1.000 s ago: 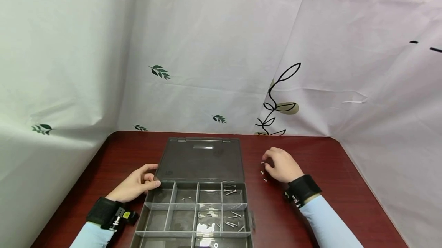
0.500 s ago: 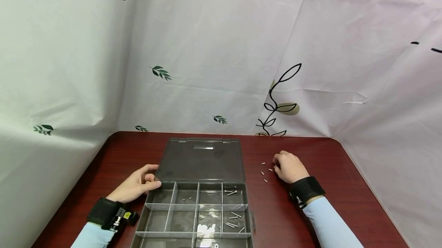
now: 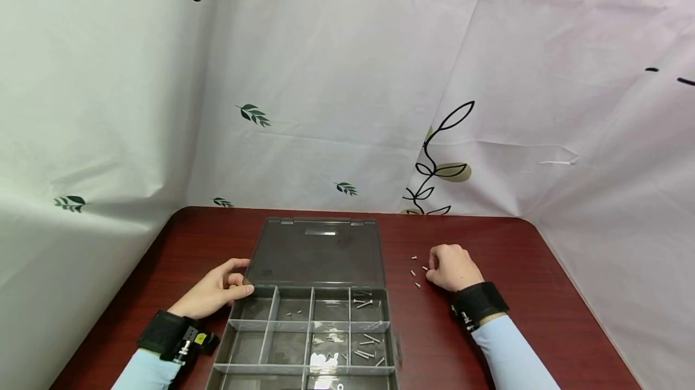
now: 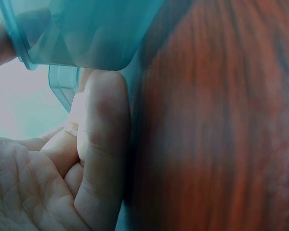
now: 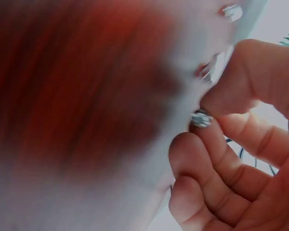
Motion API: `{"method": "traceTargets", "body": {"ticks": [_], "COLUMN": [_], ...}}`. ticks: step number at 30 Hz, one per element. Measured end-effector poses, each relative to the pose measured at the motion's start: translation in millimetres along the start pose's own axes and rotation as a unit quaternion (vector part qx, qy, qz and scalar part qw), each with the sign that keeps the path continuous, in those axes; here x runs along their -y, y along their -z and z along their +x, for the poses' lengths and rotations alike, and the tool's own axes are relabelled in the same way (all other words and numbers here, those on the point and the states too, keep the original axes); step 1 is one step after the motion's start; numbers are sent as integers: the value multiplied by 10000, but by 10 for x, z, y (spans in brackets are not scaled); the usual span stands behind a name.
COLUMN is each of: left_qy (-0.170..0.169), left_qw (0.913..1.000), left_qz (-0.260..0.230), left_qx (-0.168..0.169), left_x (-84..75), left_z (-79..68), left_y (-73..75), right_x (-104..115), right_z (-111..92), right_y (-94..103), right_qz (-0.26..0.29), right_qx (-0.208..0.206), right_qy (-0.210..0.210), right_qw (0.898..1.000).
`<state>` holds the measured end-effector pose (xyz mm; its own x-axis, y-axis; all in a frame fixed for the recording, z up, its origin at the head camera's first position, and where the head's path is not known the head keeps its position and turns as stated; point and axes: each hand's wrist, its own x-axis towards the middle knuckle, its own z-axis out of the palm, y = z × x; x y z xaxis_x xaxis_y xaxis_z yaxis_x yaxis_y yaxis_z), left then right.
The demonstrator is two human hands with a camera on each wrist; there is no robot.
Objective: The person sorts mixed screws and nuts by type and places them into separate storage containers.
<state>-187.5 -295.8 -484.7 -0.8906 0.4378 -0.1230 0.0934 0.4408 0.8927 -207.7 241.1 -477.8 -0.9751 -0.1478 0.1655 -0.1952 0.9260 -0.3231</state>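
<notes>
A grey see-through compartment box [image 3: 388, 311] lies with its lid [image 3: 320, 257] folded back flat on the table. At the box's left edge, by the hinge corner, my left hand [image 3: 209, 290] grips it with thumb and curled fingers. Box wall and thumb [image 4: 103, 125] meet in the left wrist view. To the right of the lid, my right hand [image 3: 453, 266] is low over the table. A small metal screw [image 5: 201, 119] sits between its thumb and fingertips. Beside that hand lie several small loose screws [image 3: 412, 273].
Longer screws [image 3: 365, 354] lie in the right-hand compartments, and tiny pieces [image 3: 294, 313] in a back one. A washer-like ring [image 3: 340, 386] shows at the front. The dark red table [image 3: 543, 293] ends at a patterned white cloth [image 3: 326, 76] behind.
My right hand has shifted right, away from the leftmost loose screws, then slightly back toward me. One more screw shows on the table beside it. The left hand and box stay put.
</notes>
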Motion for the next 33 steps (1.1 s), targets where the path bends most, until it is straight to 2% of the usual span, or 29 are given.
{"method": "traceTargets", "body": {"ticks": [5,11,17,23,29,33], "left_qy": [-10,-61,-70,-179,-175,-149], "left_qw": [10000,10000,10000,9998,9997,9998], "left_qz": [-28,-40,-44,-31,-108,-106], "left_qx": [30,60,49,60,109,86], "left_x": [8,11,7,16,20,15], "left_z": [0,6,6,6,4,-2], "left_y": [7,6,0,3,6,1], "right_x": [316,898,1465,1932,2236,2329], "right_z": [-34,-66,-145,-251,-393,-471], "right_y": [44,91,142,169,65,-31], "right_qz": [616,1244,1815,2152,2391,2354], "right_qx": [-575,-875,-696,-596,-305,-77], "right_qy": [515,1548,2337,3043,3593,3860], "right_qw": [9951,9762,9527,9260,9016,8919]}}
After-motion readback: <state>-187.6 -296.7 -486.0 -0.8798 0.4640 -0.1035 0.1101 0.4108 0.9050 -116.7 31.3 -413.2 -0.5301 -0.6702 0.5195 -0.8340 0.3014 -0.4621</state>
